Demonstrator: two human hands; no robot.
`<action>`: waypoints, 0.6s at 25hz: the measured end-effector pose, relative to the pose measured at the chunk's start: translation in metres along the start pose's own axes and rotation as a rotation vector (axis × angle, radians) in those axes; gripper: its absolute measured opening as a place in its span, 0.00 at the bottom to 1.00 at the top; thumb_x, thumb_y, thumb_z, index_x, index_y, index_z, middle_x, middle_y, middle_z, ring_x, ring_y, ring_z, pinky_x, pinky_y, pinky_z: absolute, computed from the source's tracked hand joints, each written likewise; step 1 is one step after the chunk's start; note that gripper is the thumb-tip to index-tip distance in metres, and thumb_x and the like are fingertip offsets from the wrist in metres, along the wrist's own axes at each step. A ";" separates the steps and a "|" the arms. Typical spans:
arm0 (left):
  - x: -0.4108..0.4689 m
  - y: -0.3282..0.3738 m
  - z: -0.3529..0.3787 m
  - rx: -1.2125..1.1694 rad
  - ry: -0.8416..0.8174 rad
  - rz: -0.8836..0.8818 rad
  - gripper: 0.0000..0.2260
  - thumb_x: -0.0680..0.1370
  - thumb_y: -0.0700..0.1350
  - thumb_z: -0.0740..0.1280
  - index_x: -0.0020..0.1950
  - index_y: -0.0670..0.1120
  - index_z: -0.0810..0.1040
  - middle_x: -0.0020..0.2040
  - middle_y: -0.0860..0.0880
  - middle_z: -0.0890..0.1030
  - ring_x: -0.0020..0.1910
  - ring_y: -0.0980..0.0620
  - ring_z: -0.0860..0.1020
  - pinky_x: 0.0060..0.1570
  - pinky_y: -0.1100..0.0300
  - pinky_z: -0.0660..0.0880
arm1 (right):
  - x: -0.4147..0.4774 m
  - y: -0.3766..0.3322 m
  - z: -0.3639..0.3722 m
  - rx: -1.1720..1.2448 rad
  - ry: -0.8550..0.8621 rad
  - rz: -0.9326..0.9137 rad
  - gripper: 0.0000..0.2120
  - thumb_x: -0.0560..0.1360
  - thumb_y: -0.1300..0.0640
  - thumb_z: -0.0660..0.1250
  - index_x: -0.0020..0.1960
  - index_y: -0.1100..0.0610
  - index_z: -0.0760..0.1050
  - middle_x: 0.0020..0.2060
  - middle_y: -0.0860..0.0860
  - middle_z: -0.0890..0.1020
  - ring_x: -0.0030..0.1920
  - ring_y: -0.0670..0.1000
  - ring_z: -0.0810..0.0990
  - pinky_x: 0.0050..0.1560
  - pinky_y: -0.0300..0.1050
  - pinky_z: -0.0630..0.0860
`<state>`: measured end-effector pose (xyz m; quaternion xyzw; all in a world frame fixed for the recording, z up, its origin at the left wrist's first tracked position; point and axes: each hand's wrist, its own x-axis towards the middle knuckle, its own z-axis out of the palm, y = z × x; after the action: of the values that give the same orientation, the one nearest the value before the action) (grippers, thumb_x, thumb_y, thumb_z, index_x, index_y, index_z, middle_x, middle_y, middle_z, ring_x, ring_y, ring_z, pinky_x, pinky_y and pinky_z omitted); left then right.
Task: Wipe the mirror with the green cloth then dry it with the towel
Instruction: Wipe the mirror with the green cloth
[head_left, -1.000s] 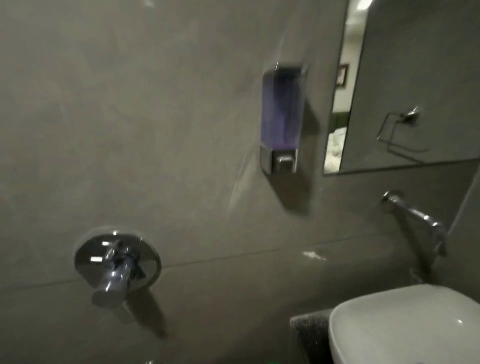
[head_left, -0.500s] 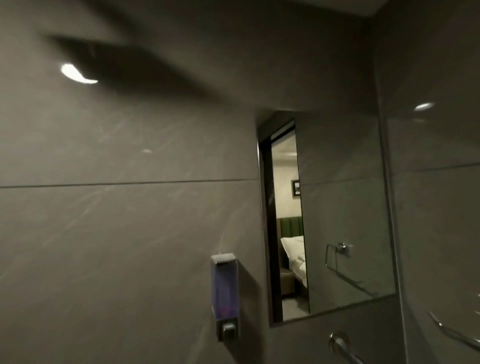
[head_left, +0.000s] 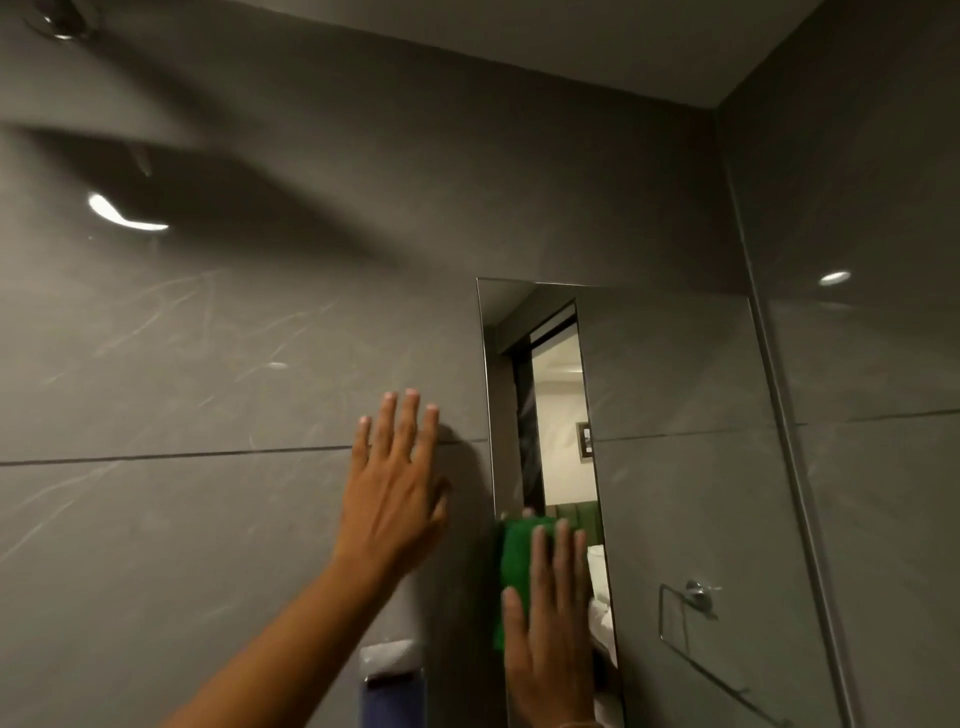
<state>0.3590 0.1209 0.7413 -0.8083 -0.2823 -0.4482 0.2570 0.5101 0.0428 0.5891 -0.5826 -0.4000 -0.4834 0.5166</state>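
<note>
The mirror (head_left: 675, 467) hangs on the grey tiled wall at the right, and reflects a doorway and a towel ring. A green cloth (head_left: 514, 556) is pressed flat against the mirror's lower left part. My right hand (head_left: 550, 634) lies on the cloth with fingers straight and pointing up, holding it to the glass. My left hand (head_left: 395, 488) rests flat on the wall just left of the mirror's edge, fingers apart and holding nothing. No towel is in view.
A soap dispenser (head_left: 392, 686) with a chrome top is fixed to the wall below my left forearm. A side wall (head_left: 872, 364) meets the mirror's right edge. A shower fitting (head_left: 62, 21) shows at the top left corner.
The view has swung up from the tap and basin to the mirror. Both hands have come into view, the right one pressing the green cloth on the glass.
</note>
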 end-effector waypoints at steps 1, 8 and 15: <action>0.011 -0.014 0.009 0.047 0.009 0.039 0.32 0.84 0.62 0.39 0.81 0.48 0.32 0.86 0.40 0.37 0.83 0.41 0.33 0.83 0.46 0.31 | 0.007 0.010 0.018 -0.185 -0.067 -0.133 0.32 0.78 0.41 0.52 0.79 0.50 0.51 0.81 0.51 0.51 0.81 0.53 0.41 0.75 0.59 0.56; 0.016 -0.043 0.052 0.129 0.227 0.182 0.33 0.81 0.60 0.53 0.77 0.38 0.72 0.78 0.37 0.70 0.78 0.34 0.69 0.81 0.45 0.52 | 0.216 0.003 0.043 -0.241 -0.080 -0.437 0.33 0.80 0.45 0.53 0.81 0.47 0.47 0.82 0.50 0.51 0.82 0.55 0.45 0.80 0.56 0.43; 0.017 -0.042 0.058 0.129 0.305 0.167 0.34 0.84 0.61 0.47 0.76 0.37 0.72 0.78 0.35 0.71 0.77 0.33 0.70 0.77 0.41 0.59 | 0.256 0.161 -0.046 -0.194 0.260 0.550 0.32 0.77 0.47 0.50 0.80 0.58 0.57 0.79 0.59 0.61 0.79 0.63 0.55 0.78 0.61 0.53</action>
<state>0.3710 0.1928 0.7358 -0.7334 -0.2004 -0.5235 0.3845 0.7130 -0.0348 0.8047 -0.6488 -0.1103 -0.4317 0.6168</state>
